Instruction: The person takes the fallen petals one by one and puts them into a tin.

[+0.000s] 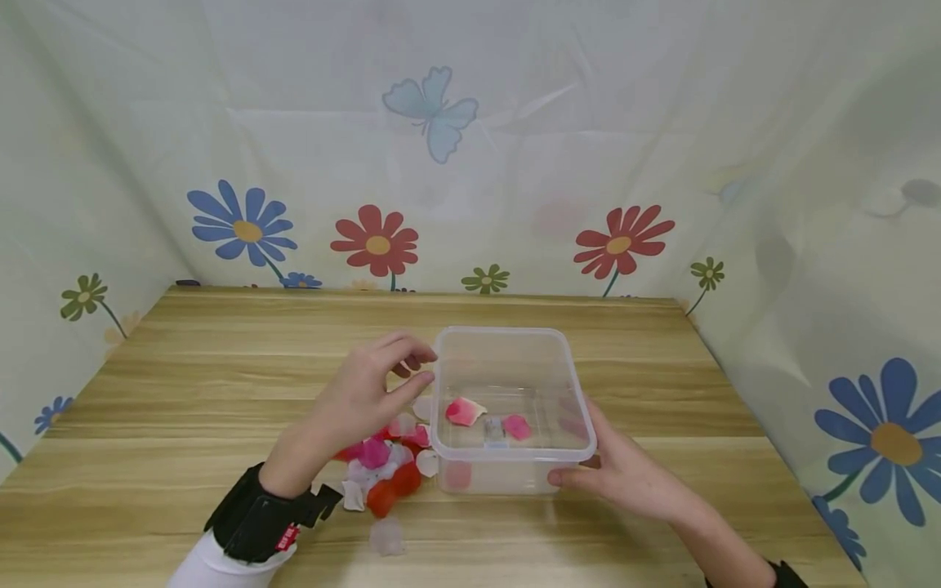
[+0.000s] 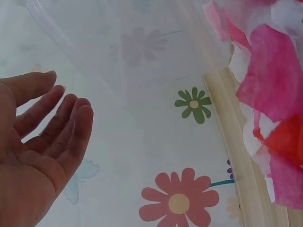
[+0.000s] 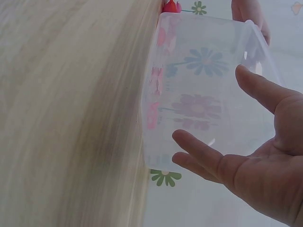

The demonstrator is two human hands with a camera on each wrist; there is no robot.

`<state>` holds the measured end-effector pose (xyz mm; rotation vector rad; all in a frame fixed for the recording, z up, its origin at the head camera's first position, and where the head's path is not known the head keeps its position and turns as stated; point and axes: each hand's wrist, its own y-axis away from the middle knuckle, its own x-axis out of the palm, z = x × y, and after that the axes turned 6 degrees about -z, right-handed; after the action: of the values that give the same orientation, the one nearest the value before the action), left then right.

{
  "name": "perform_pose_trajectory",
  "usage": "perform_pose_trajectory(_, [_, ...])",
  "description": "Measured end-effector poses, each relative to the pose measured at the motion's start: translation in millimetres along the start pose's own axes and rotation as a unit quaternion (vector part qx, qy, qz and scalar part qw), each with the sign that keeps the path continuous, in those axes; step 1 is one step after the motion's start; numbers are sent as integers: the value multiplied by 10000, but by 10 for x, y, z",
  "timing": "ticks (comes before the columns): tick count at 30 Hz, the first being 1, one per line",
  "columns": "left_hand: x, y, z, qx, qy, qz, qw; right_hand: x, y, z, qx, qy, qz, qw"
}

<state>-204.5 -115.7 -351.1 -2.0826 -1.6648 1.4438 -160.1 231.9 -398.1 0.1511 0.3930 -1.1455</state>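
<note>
- Head view: our left hand (image 1: 363, 392) hovers with slack fingers, holding nothing, at the left rim of the clear box (image 1: 512, 406). The heap of petals (image 1: 385, 465) lies on the counter (image 1: 220, 384) just beneath that hand. Our right hand (image 1: 625, 474) rests against the box's near right corner, steadying it. Two petals in the box (image 1: 485, 416) lie on its floor (a third pink shape at the right wall may be only a reflection). We judge it best to pinch one petal lightly from the top of the heap and carry it clear over the rim, while the right hand keeps the box from sliding.
- Left wrist view: the left hand's fingers (image 2: 61, 123) are loosely spread and empty, with the petals off to their right. The box wall above them is a faint blur.
- Right wrist view: the right hand's fingers (image 3: 203, 151) lie straight along the box side, thumb apart; how firmly they press we cannot tell. The left fingertips are cut off at the top edge.
</note>
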Motion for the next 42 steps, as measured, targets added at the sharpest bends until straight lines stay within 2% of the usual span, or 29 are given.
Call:
perform_pose_trajectory(9, [-84,138,193,-486,-565,600,9954,7,-2,11,78,-73,6,9999])
perform_pose_trajectory(13, [-105,188,274,-488,-754,1073,9902,12,-1,8,92,-71,-8,9999])
perform_pose_trajectory(19, [-138,256,331,-672,-828,1824,9774,15,4,8,63,34,-43,10000])
perform_pose_trajectory(27, [-132,336,333,-1162,-1232,2491,9536,16,3,14,10,-106,13,9999])
perform_pose_trajectory(30, [-129,358,338,-1375,-1156,2669,9468,16,0,14,20,-98,2,10000])
perform_pose_trajectory(33, [-129,371,345,-1435,-974,2785,9447,14,-2,6,10,-123,10,9999])
perform_pose_trajectory(42, [-100,403,418,-1250,-845,2835,9470,9,-2,9,47,-75,22,10000])
